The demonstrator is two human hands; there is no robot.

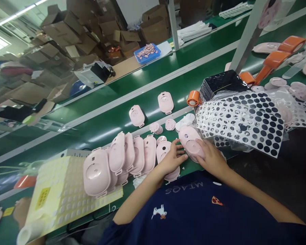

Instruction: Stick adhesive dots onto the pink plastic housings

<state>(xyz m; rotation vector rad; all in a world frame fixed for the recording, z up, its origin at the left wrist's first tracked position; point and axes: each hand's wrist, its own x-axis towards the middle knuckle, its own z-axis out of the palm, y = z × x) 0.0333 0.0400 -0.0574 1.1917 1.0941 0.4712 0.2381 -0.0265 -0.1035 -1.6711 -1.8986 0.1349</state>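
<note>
My right hand [212, 157] grips the lower right side of a pink plastic cover [192, 144] with a round recess and a small hole, tilted above the bench. My left hand [172, 159] is by the cover's left edge, its fingers apart; whether the fingertips touch it I cannot tell. Under and beside the left hand lies another pink cover [162, 150] with a dark hole, partly hidden by the wrist. Left of it leans a row of several pink covers [150, 153]. Round pink caps [170, 124] lie just beyond my hands.
Sheets of black round stickers [247, 115] lie at right, before a black stack [221, 83] and an orange roll holder [193, 98]. Two pink covers [165, 102] rest on the green conveyor [109, 126]. A yellow sticker sheet [49, 183] is at left, with another person's hand [21, 211] beside it.
</note>
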